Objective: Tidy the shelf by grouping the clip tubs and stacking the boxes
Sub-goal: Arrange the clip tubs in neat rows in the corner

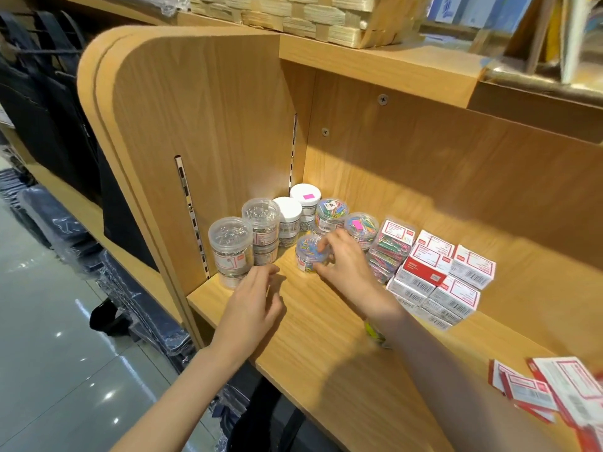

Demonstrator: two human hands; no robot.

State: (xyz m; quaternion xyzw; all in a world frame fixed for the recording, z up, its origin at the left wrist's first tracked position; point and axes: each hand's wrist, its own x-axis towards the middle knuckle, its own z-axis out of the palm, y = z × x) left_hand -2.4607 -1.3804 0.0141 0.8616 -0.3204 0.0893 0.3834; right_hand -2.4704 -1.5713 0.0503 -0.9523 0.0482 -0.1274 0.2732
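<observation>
At the far left of the shelf (326, 337), against the side panel (202, 132), your stacked clear tubs of silver clips (231, 249) stood close to the front edge. Your left hand (253, 308) hovered just beside them, fingers loosely curled and holding nothing. A careless brush from that hand could, I think, have tipped the front stack over the lip, since nothing guarded that edge.

Further in, the white-lidded tubs (288, 212) sat in the corner with two tubs of coloured clips (331, 214) next to them. Your right hand (346, 262) had its fingers curled round another tub of coloured clips (308, 256), set on the shelf just in front of the group. Pushed hard, it could have knocked its neighbours into one another.

To the right lay flat clear packs of coloured clips (390, 252), then the red-and-white boxes (437, 275) stacked roughly, some askew and likely to slide. More boxes (554, 393) lay loose at the near right edge. Bare wood between your arms gave you room to work.
</observation>
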